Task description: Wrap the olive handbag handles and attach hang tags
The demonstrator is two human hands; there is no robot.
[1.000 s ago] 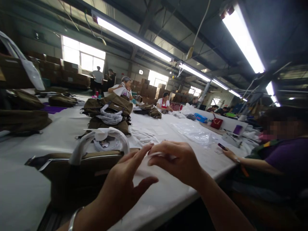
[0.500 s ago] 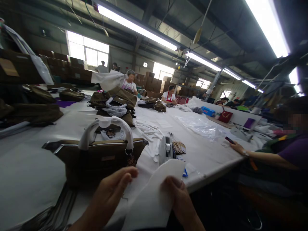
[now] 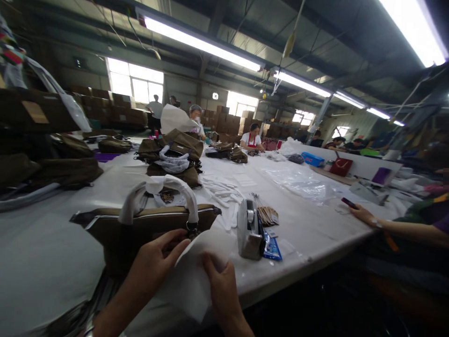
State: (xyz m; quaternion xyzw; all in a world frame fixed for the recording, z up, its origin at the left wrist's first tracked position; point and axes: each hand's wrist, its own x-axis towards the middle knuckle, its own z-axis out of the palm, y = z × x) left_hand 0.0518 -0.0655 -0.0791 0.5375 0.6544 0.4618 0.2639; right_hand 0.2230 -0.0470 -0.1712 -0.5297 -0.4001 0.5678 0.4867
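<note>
A white foam sheet (image 3: pixel 191 281) lies between my two hands at the table's near edge. My left hand (image 3: pixel 156 257) grips its upper left edge, close to the brown handbag (image 3: pixel 147 229) whose handle is wrapped in white foam. My right hand (image 3: pixel 219 281) pinches the sheet's right side, thumb on top. The bag stands upright just behind the sheet.
A grey tape dispenser (image 3: pixel 249 229) and a blue packet (image 3: pixel 271 247) sit right of the bag. More brown bags (image 3: pixel 175 154) and clear plastic (image 3: pixel 298 182) cover the long white table (image 3: pixel 315 224). A seated person's arm (image 3: pixel 396 227) rests at the right edge; others work further back.
The view has tilted down and right. My hands have dropped towards the table's near edge with the foam sheet, which is now spread wider beside the bag.
</note>
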